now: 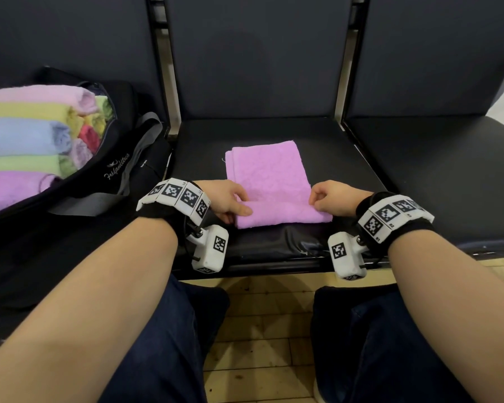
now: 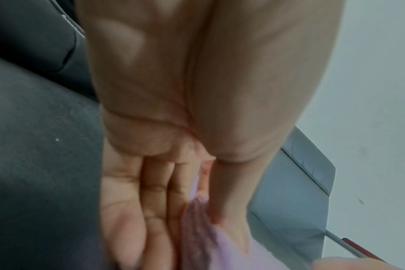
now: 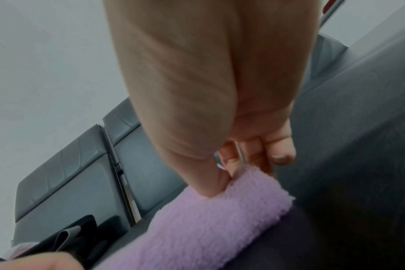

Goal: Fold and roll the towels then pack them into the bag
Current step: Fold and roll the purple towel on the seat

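Note:
A folded pink towel (image 1: 269,181) lies lengthwise on the middle black seat (image 1: 346,158), its near end turned over into the start of a roll (image 1: 282,213). My left hand (image 1: 230,200) pinches the left end of that rolled edge, thumb on top and fingers beneath; in the left wrist view the towel (image 2: 201,228) sits between thumb and fingers. My right hand (image 1: 328,199) pinches the right end, and the right wrist view shows its thumb (image 3: 210,186) pressed into the towel (image 3: 208,230). An open black bag (image 1: 108,175) on the left seat holds several rolled towels (image 1: 26,138) in pastel colours.
The seat backs (image 1: 256,56) rise behind the seats. The right seat (image 1: 442,167) is bare. A grey bag strap (image 1: 134,158) hangs over the bag's near side. My knees in dark trousers (image 1: 169,344) and a wooden floor (image 1: 262,330) are below the seat's front edge.

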### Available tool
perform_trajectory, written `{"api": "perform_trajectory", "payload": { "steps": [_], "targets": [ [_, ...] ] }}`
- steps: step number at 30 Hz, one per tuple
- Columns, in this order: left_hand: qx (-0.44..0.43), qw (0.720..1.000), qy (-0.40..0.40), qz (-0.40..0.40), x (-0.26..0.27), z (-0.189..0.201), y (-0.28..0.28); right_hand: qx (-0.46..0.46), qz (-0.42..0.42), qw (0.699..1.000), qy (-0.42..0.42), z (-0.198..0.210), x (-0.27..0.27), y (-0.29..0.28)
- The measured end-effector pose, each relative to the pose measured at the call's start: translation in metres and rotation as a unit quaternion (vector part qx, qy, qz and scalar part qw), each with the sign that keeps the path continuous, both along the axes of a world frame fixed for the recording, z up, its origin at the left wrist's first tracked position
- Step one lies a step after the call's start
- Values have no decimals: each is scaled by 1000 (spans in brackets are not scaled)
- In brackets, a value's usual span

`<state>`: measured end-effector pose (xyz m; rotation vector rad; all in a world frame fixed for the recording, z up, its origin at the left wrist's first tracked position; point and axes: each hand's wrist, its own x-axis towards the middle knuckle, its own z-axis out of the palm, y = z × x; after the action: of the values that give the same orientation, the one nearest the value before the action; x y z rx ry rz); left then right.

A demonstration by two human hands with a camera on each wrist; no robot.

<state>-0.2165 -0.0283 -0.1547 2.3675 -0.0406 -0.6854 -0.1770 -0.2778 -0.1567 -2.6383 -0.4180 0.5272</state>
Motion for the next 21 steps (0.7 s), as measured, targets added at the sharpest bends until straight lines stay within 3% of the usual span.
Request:
{"api": "perform_trajectory", "payload": {
  "steps": [3, 5, 9, 13, 16, 21],
  "targets": [
    [-16, 999, 24, 16, -1, -2, -2, -6, 18, 1000, -18, -1, -1, -1],
    [19, 999, 25, -4, -1, -2, -3, -3, 34, 998, -46, -2, -2, 0],
    [105, 992, -60, -45, 0, 0, -3, -1, 59, 994, -92, -1, -4, 5],
    [99, 983, -146, -57, -2, 1, -5, -9, 28, 999, -35, 9, -8, 5],
    [133, 979, -137, -71, -4, 1, -11, -60, 45, 997, 5, 12, -12, 6],
    [151, 981, -93, -83, -9, 5, -13, -54, 59, 996, -39, 7, -11, 7]
  ]
}}
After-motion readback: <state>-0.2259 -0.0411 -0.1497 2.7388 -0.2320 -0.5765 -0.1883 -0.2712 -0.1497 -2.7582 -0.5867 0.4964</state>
